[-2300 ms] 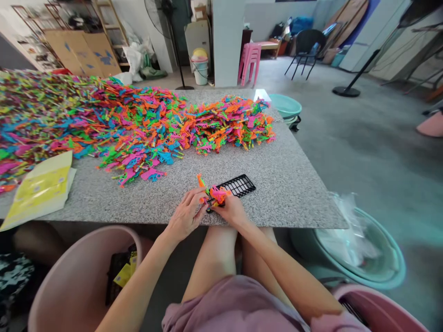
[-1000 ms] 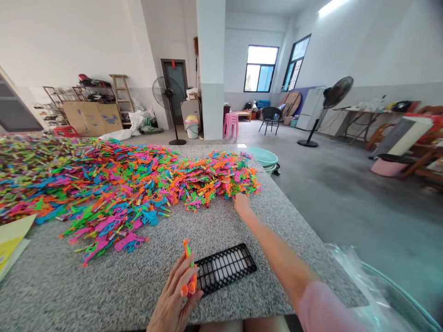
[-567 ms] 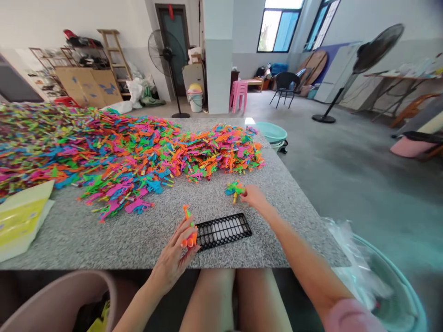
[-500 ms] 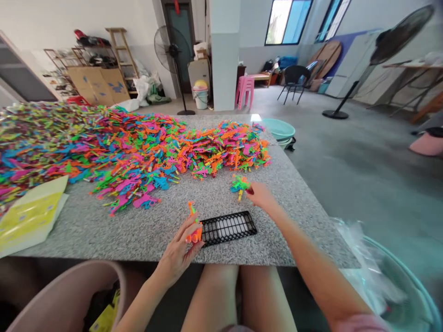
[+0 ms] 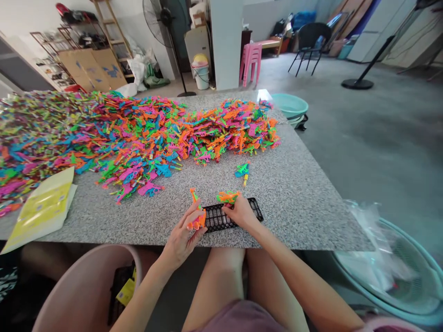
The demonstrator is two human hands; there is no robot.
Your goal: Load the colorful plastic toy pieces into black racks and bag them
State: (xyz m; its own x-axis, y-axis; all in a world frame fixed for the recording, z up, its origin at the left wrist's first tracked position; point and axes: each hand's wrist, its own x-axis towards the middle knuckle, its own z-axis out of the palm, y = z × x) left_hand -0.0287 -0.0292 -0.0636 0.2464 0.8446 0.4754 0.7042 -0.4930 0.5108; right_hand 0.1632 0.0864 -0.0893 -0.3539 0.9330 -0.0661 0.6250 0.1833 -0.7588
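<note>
A black lattice plastic tray point(image 5: 221, 218) lies on the granite table near its front edge. My left hand point(image 5: 182, 235) is closed on orange toy guns point(image 5: 198, 220) at the tray's left end; a green part shows among them. Over the tray's middle, my right hand point(image 5: 241, 212) pinches an orange and green toy gun point(image 5: 228, 197). Beyond it, a green and blue toy gun point(image 5: 242, 169) lies on the table, with a yellow tube point(image 5: 245, 180) at its lower end. The fingertips of both hands are partly hidden by the toys.
A large heap of bright toy guns point(image 5: 155, 129) spreads across the back and left of the table. Yellow printed sheets point(image 5: 44, 198) lie at the left. Below the front edge stand a pink bin point(image 5: 86, 281) and, at the right, a teal basket point(image 5: 408, 295) with clear plastic bags.
My right hand has come down and left to the tray, bringing an orange and green toy gun. The green and blue one stays on the table. The view has tilted downward.
</note>
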